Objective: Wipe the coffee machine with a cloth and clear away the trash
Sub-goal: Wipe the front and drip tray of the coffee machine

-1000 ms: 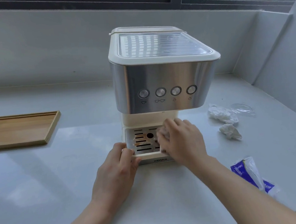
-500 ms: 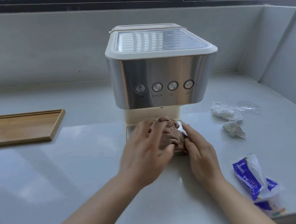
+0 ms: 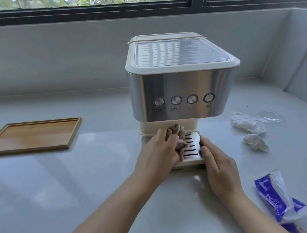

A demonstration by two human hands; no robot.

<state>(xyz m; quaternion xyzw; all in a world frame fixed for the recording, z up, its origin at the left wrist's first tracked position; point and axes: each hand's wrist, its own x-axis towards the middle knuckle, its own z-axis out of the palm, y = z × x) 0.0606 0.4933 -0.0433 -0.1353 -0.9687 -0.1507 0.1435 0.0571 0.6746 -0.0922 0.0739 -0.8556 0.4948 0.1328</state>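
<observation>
A steel and cream coffee machine (image 3: pixel 181 87) stands on the grey counter, its slotted drip tray (image 3: pixel 192 146) at the front. My left hand (image 3: pixel 158 155) grips a bunched brownish cloth (image 3: pixel 179 138) and presses it onto the left half of the drip tray. My right hand (image 3: pixel 217 164) rests flat against the tray's right edge, fingers together, holding nothing. Crumpled white tissues (image 3: pixel 247 124) (image 3: pixel 255 141) and a clear plastic lid (image 3: pixel 270 117) lie on the counter to the right of the machine.
A wooden tray (image 3: pixel 32 136) lies on the counter at the left. A blue and white tissue packet (image 3: pixel 277 196) sits near the front right edge. A grey wall rises behind the machine and another along the right side, with a window above.
The cloth passed from my right hand to my left. My left hand moved onto the drip tray with it, and my right hand shifted to the tray's right edge.
</observation>
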